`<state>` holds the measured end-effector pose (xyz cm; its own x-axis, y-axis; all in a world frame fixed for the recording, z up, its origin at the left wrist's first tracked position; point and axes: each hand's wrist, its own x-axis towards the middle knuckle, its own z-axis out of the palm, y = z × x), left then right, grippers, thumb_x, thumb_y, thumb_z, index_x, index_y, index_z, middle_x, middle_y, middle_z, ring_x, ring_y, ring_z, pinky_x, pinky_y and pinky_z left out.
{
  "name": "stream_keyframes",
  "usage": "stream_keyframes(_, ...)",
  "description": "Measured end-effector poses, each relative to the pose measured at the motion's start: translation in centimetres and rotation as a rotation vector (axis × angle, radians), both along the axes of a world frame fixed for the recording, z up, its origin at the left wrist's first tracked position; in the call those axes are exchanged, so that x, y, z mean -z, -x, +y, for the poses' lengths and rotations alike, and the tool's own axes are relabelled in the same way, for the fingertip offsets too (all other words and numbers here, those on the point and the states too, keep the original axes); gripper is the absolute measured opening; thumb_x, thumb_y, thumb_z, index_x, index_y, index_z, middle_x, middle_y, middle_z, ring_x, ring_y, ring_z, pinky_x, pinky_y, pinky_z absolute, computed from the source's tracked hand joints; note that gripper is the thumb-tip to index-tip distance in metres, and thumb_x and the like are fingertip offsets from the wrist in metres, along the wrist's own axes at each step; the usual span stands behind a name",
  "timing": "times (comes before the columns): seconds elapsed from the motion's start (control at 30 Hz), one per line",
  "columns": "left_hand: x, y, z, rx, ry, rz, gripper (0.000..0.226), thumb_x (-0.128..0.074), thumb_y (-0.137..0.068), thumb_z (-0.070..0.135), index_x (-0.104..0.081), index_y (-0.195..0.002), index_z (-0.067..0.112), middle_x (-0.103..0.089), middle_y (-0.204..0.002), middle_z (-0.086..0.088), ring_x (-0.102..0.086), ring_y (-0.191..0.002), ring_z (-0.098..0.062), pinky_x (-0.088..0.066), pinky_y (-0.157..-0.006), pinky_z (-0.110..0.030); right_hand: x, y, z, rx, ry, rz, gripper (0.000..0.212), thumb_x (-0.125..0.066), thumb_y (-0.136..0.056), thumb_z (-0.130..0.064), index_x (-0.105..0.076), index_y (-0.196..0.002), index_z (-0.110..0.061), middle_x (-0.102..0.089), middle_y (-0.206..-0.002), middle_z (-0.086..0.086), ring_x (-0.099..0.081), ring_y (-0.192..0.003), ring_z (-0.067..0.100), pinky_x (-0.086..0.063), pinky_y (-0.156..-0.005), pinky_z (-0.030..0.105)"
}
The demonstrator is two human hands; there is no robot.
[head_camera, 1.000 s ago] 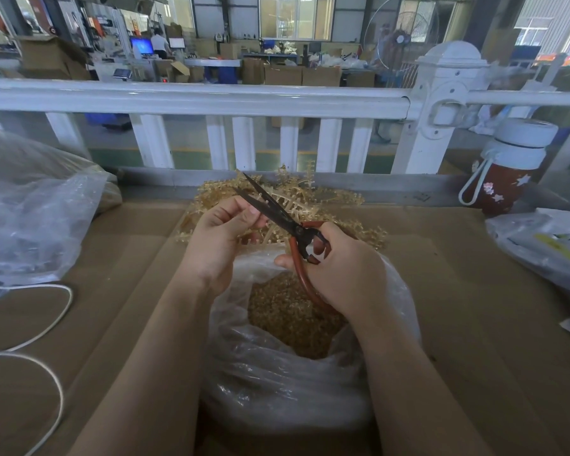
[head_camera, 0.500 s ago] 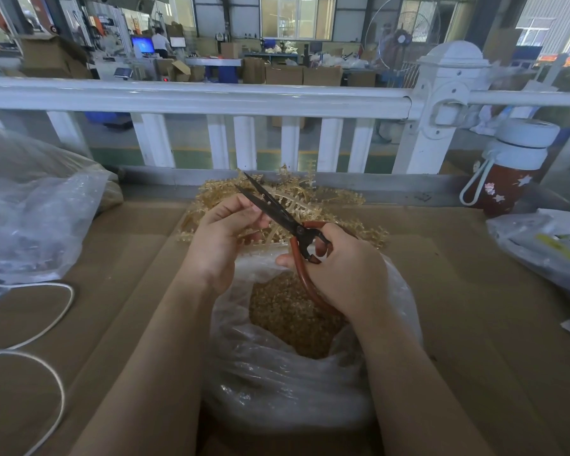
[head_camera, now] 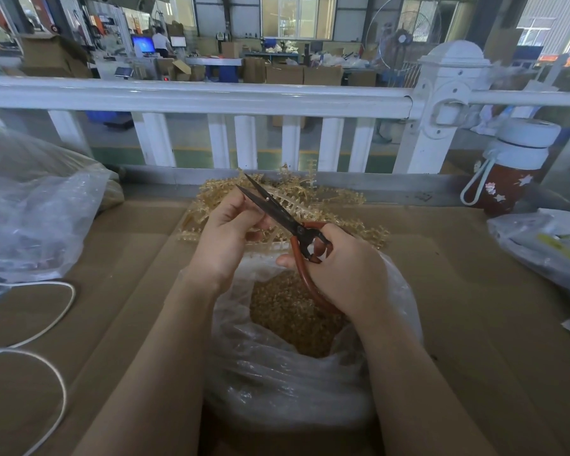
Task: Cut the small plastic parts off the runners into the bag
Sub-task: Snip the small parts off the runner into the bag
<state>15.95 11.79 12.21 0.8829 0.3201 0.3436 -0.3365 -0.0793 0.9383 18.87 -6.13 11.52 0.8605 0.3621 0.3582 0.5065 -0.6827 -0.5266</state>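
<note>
Red-handled scissors (head_camera: 277, 215), gripped by the right hand (head_camera: 346, 274), open over the bag (head_camera: 310, 373) at 6 o'clock; left hand (head_camera: 224, 238) pinches a runner (head_camera: 259, 230). Trimming step: next, close blades.

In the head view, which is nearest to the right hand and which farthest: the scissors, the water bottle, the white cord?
From the right hand:
1. Scissors, gripped in it.
2. Water bottle, far right by the railing.
3. White cord, far left on the cardboard.
</note>
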Motion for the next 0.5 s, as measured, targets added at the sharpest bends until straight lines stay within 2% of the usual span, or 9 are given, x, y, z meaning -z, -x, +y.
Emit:
stream_keyframes(0.07, 0.01, 0.01, 0.04, 0.001, -0.013, -0.003, 0.013, -0.054, -0.086, 0.016, -0.065, -0.090, 0.022, -0.066, -0.081, 0.005, -0.061, -0.076, -0.008, -0.045, -0.076, -0.033, -0.21, 0.12, -0.06, 0.001, 0.034, -0.009, 0.066, -0.061, -0.072, -0.083, -0.063, -0.117, -0.036, -0.062, -0.094, -0.022, -0.052, -0.083, 0.000, -0.034, -0.055, 0.003)
stream_keyframes(0.13, 0.07, -0.01, 0.11, 0.006, -0.023, -0.008, 0.014, -0.053, -0.088, 0.015, -0.065, -0.091, 0.022, -0.067, -0.082, 0.004, -0.061, -0.077, -0.008, -0.046, -0.077, -0.034, -0.34, 0.16, -0.10, 0.001, 0.040, -0.016, 0.064, -0.060, -0.072, -0.084, -0.062, -0.116, -0.038, -0.058, -0.090, -0.024, -0.049, -0.080, -0.002, -0.035, -0.055, 0.001)
stream_keyframes(0.27, 0.13, -0.08, 0.26, 0.020, -0.018, -0.013, 0.015, -0.052, -0.091, 0.011, -0.064, -0.092, 0.020, -0.066, -0.082, 0.005, -0.062, -0.078, -0.009, -0.045, -0.078, -0.036, -0.33, 0.16, -0.02, -0.011, 0.024, -0.002, 0.060, -0.063, -0.073, -0.081, -0.063, -0.111, -0.035, -0.061, -0.090, -0.023, -0.053, -0.080, -0.001, -0.034, -0.053, 0.004)
stream_keyframes(0.33, 0.15, -0.13, 0.27, 0.031, -0.013, -0.010, 0.013, -0.052, -0.089, 0.014, -0.064, -0.092, 0.019, -0.066, -0.083, 0.004, -0.062, -0.078, -0.009, -0.045, -0.078, -0.035, -0.23, 0.07, 0.07, -0.014, 0.009, 0.005, 0.059, -0.064, -0.072, -0.080, -0.063, -0.109, -0.034, -0.060, -0.087, -0.023, -0.055, -0.081, 0.000, -0.033, -0.057, 0.004)
stream_keyframes(0.43, 0.15, -0.11, 0.08, 0.048, -0.004, -0.006, 0.013, -0.052, -0.086, 0.018, -0.064, -0.091, 0.021, -0.065, -0.083, 0.000, -0.061, -0.078, -0.010, -0.046, -0.077, -0.033, -0.23, 0.05, 0.09, -0.002, 0.018, 0.010, 0.053, -0.063, -0.071, -0.083, -0.056, -0.099, -0.039, -0.052, -0.076, -0.027, -0.052, -0.077, -0.001, -0.032, -0.055, 0.004)
stream_keyframes(0.5, 0.12, -0.08, 0.01, 0.051, -0.002, -0.007, 0.014, -0.052, -0.085, 0.018, -0.064, -0.089, 0.023, -0.064, -0.084, 0.000, -0.060, -0.078, -0.010, -0.045, -0.077, -0.033, -0.19, 0.01, 0.02, 0.000, 0.016, -0.006, 0.054, -0.062, -0.070, -0.084, -0.057, -0.099, -0.039, -0.049, -0.074, -0.028, -0.051, -0.075, -0.002, -0.031, -0.053, 0.004)
